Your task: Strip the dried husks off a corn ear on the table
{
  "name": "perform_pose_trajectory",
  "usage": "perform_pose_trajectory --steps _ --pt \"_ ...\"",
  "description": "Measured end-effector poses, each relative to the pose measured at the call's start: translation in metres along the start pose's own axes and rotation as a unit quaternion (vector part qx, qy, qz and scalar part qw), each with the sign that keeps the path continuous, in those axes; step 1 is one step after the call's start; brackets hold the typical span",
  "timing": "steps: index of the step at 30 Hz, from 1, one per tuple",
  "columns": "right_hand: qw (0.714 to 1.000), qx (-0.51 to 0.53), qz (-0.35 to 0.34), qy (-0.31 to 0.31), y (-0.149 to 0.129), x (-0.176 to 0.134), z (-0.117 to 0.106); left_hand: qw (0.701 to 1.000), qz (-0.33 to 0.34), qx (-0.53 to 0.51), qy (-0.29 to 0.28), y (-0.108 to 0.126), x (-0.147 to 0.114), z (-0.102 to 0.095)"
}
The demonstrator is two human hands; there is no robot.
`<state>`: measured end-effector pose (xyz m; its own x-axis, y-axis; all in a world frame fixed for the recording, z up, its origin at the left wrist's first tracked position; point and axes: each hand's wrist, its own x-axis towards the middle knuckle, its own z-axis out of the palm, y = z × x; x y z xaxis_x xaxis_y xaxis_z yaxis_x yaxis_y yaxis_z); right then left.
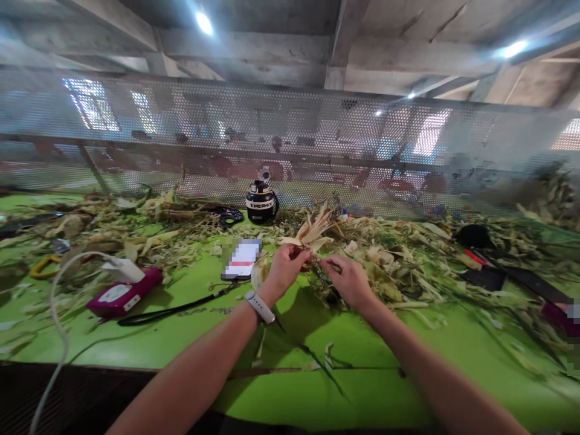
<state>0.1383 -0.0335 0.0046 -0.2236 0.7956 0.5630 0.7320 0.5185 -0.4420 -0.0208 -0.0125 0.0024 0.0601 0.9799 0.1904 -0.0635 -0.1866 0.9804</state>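
My left hand, with a pale band on its wrist, is closed, its thumb and fingers pressed together. Something small and reddish shows at its fingertips, too small to name. My right hand is closed in a pinch just to the right; what it holds is hidden. A fan of dry, straw-coloured husk leaves rises right behind my fingertips; whether a hand grips it I cannot tell. Under and beside my right hand lies a heap of green and pale husk scraps. A phone with a lit screen lies left of my left hand.
A green tabletop carries scattered husks. On the left are a purple power strip with a white charger and cable, and yellow-handled scissors. A black jug stands before a perforated metal screen. Dark objects lie right.
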Motion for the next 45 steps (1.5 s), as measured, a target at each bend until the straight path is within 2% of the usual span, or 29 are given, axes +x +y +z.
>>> perform_pose_trajectory --steps 2,4,6,8,11,15,18,21,24,26,27,30,34,36,40,42,45 --pt "0.993 -0.085 -0.081 0.014 -0.002 0.0 -0.005 0.996 0.036 0.08 -0.02 -0.002 0.001 -0.003" --pt "0.975 -0.169 -0.138 0.039 -0.004 0.001 -0.01 0.985 0.082 0.134 -0.074 -0.003 0.001 -0.005" --pt "0.961 -0.207 -0.172 0.061 -0.003 0.002 -0.013 0.97 0.128 0.155 -0.14 -0.004 0.0 -0.005" --pt "0.961 -0.202 -0.175 0.064 -0.001 0.003 -0.014 0.956 0.153 0.165 -0.187 -0.003 -0.001 -0.005" --pt "0.981 -0.155 -0.111 0.043 0.003 0.004 -0.012 0.953 0.143 0.155 -0.217 0.0 -0.001 -0.004" --pt "0.998 -0.035 -0.006 0.042 0.004 0.003 -0.01 0.969 0.113 0.084 -0.201 0.001 -0.003 -0.001" --pt "0.994 0.083 0.052 0.037 0.003 0.004 -0.007 0.982 0.069 0.002 -0.177 0.003 -0.005 0.002" --pt "0.969 0.218 0.119 0.001 0.004 0.006 -0.005 0.987 0.029 -0.05 -0.149 0.006 -0.006 0.003" --pt "0.929 0.313 0.172 -0.097 0.006 0.009 -0.008 0.986 -0.015 -0.087 -0.144 0.008 -0.007 0.002" --pt "0.911 0.344 0.173 -0.144 0.007 0.01 -0.009 0.98 -0.048 -0.124 -0.149 0.009 -0.008 0.001" --pt "0.91 0.351 0.164 -0.148 0.007 0.01 -0.009 0.977 -0.059 -0.14 -0.151 0.009 -0.008 0.001" --pt "0.913 0.361 0.141 -0.127 0.007 0.01 -0.005 0.977 -0.055 -0.15 -0.142 0.009 -0.009 0.002" --pt "0.917 0.354 0.143 -0.119 0.01 0.01 0.0 0.979 -0.047 -0.138 -0.14 0.006 -0.006 0.001" --pt "0.937 0.312 0.113 -0.107 0.012 0.009 -0.002 0.973 -0.072 -0.158 -0.152 0.005 -0.004 -0.002" --pt "0.982 0.169 -0.024 -0.082 0.011 0.005 -0.009 0.965 -0.108 -0.179 -0.158 0.005 0.0 -0.008" --pt "0.99 0.079 -0.092 -0.074 0.009 0.003 -0.013 0.966 -0.113 -0.171 -0.16 0.006 0.0 -0.01" --pt "0.982 -0.02 -0.18 -0.046 0.005 0.003 -0.018 0.968 -0.114 -0.143 -0.17 0.005 0.0 -0.012"
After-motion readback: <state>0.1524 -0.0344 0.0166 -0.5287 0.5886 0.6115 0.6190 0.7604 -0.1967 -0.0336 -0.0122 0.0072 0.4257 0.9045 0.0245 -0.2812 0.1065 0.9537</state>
